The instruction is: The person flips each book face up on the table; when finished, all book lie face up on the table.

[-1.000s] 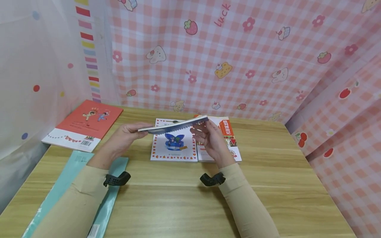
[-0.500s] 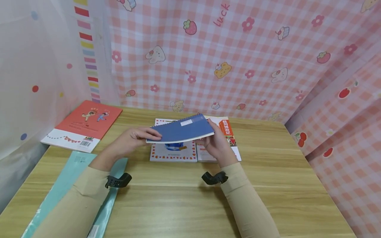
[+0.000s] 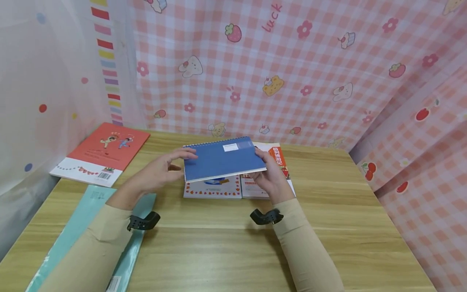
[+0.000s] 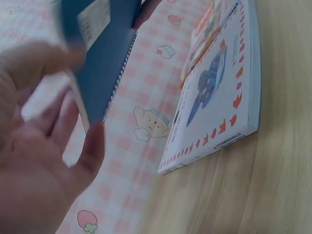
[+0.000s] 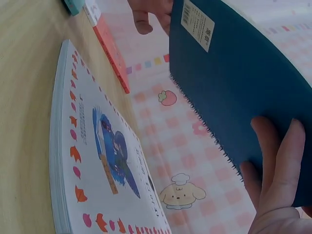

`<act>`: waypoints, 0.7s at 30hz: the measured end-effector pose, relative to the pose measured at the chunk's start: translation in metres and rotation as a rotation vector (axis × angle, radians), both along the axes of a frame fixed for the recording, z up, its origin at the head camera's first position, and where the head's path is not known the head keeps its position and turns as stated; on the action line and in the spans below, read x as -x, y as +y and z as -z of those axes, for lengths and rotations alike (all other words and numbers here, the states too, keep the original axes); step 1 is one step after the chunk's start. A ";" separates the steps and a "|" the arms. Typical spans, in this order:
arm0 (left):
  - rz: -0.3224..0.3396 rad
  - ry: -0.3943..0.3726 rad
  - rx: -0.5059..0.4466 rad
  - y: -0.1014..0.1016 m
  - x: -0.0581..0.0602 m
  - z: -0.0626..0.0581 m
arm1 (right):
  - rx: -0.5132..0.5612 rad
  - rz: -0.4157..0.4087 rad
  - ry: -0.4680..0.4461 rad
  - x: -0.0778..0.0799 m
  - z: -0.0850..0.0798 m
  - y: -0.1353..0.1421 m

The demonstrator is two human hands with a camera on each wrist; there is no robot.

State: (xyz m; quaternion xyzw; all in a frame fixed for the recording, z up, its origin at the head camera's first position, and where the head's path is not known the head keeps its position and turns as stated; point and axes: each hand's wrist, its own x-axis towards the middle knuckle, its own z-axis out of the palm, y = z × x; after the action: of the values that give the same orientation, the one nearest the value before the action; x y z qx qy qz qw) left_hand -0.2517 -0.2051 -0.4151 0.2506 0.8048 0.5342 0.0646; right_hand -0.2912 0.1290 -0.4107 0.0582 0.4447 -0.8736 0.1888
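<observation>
A blue spiral notebook (image 3: 222, 158) with a white label is held in the air, its coil along the far edge. My right hand (image 3: 271, 174) grips its right end, thumb on the upper cover. Several fingers (image 5: 280, 161) lie across the underside, which bears a barcode sticker. My left hand (image 3: 160, 172) is at the left end, its upper fingers reaching over the cover's edge and its thumb apart below; contact is hard to tell. Under the notebook lies a white book (image 3: 213, 191) with a leaf border, partly hidden. Beside it is a red-and-white book (image 3: 279, 162).
A red book (image 3: 109, 142) lies at the table's back left. Nearer, a large teal book (image 3: 95, 202) is partly covered by my left sleeve. Pink checked curtains (image 3: 233, 73) hang behind the wooden table (image 3: 204, 251) and on the right.
The notebook has turned from nearly edge-on, coil toward me, to blue cover up with the coil at the far side. My left fingers have loosened at its left end; my right hand keeps hold.
</observation>
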 end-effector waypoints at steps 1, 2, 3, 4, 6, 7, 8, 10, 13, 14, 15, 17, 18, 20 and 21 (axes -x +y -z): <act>-0.028 -0.008 -0.015 -0.001 0.001 0.000 | 0.000 0.010 -0.003 0.000 0.001 0.001; -0.068 -0.031 -0.026 -0.003 0.001 -0.001 | 0.002 0.017 -0.003 0.001 0.002 0.002; -0.116 -0.052 -0.038 -0.004 0.002 -0.001 | 0.008 0.018 0.005 0.001 0.002 0.002; -0.157 -0.080 -0.055 -0.006 0.003 -0.001 | 0.011 0.018 0.014 0.001 0.003 0.003; -0.214 -0.142 -0.125 -0.008 0.003 -0.001 | 0.021 0.014 0.025 0.001 0.003 0.005; -0.233 -0.170 -0.151 -0.009 0.003 0.000 | 0.018 0.008 0.031 0.001 0.002 0.006; -0.246 -0.201 -0.174 -0.009 0.003 -0.001 | 0.009 0.001 0.033 0.001 0.002 0.006; -0.234 -0.244 -0.230 -0.011 0.002 0.000 | -0.019 -0.012 0.035 0.001 0.001 0.007; -0.213 -0.304 -0.256 -0.012 0.001 -0.001 | -0.049 -0.025 0.032 0.001 -0.001 0.009; -0.204 -0.325 -0.259 -0.012 0.001 -0.002 | -0.059 -0.034 0.035 0.001 -0.001 0.009; -0.196 -0.342 -0.257 -0.012 0.001 -0.002 | -0.066 -0.040 0.038 0.001 -0.001 0.009; -0.182 -0.368 -0.241 -0.012 0.001 -0.001 | -0.074 -0.054 0.045 0.000 -0.001 0.010; -0.172 -0.378 -0.231 -0.012 0.002 -0.001 | -0.083 -0.068 0.051 0.000 -0.001 0.010; -0.147 -0.382 -0.202 -0.011 0.002 -0.001 | -0.097 -0.097 0.062 0.000 -0.001 0.010; -0.132 -0.384 -0.186 -0.010 0.002 0.000 | -0.097 -0.108 0.063 -0.001 -0.001 0.011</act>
State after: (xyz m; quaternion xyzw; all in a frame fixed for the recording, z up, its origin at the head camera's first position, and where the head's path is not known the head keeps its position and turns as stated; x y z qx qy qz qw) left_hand -0.2541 -0.2151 -0.4146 0.0958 0.7398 0.6470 0.1581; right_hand -0.2907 0.1398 -0.4100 0.0158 0.4949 -0.8409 0.2184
